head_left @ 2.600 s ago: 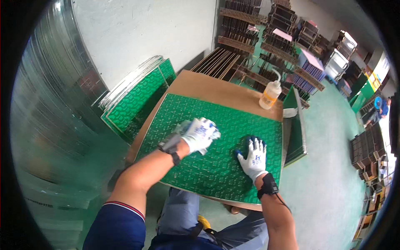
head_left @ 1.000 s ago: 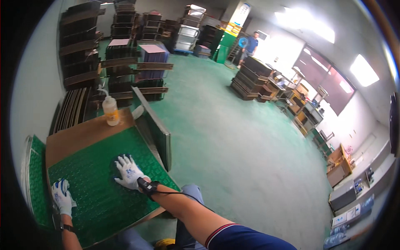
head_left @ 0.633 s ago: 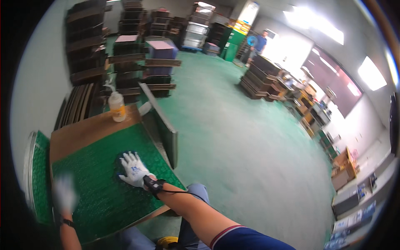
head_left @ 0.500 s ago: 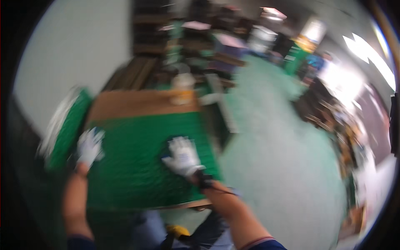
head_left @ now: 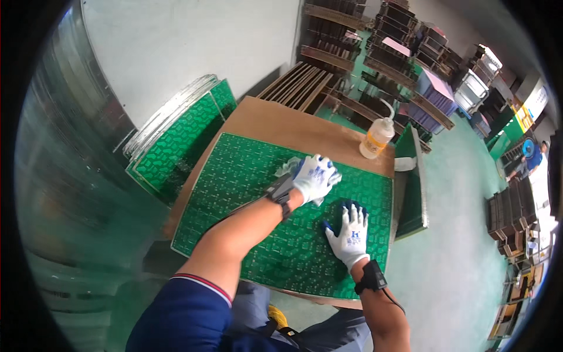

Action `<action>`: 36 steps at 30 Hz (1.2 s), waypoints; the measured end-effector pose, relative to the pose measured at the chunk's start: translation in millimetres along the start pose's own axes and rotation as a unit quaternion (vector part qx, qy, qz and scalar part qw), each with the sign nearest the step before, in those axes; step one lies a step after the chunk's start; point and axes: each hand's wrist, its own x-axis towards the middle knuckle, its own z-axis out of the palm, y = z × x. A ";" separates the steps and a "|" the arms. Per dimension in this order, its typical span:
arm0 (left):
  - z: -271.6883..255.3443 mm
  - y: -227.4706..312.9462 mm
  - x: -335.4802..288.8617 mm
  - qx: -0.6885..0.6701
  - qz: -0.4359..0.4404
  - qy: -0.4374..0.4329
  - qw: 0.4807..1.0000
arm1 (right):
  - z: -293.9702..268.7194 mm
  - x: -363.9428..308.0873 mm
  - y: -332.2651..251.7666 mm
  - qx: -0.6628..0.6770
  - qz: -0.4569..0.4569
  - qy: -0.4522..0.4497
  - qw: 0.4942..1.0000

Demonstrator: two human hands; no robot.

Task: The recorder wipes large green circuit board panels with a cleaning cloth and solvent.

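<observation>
A large green panel with a circuit-like pattern and thin pale edge (head_left: 234,176) lies flat on a brown board (head_left: 281,120). Near its middle, my left hand (head_left: 315,178), in a white glove with blue fingertips, presses down with bent fingers on a crumpled pale wipe (head_left: 287,168). Bits of the wipe stick out on both sides of the glove; the rest is hidden under it. My right hand (head_left: 350,237), gloved alike, rests flat on the panel's right part with fingers spread, holding nothing.
A squeeze bottle (head_left: 377,139) with an orange label stands on the board's far right corner. Similar green panels lean at the left (head_left: 182,129) and right (head_left: 415,188). Racks (head_left: 334,35) stand behind; a person in blue (head_left: 532,159) is at far right.
The blurred view has turned and steadied. My left hand has gone from the panel's left edge to its middle, onto the wipe. My right hand remains flat on the panel.
</observation>
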 end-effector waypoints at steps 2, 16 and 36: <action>0.4 -1.6 -26.9 -0.016 0.086 0.077 0.993 | 0.5 1.1 3.6 -0.005 -0.007 0.010 1.000; 44.0 -219.4 -154.6 -0.040 -0.294 0.118 0.948 | -5.6 -6.1 -2.3 0.039 0.001 -0.019 0.999; -23.4 12.3 -70.9 -0.127 0.095 0.114 0.981 | -28.2 -5.1 6.4 0.067 0.010 -0.012 0.998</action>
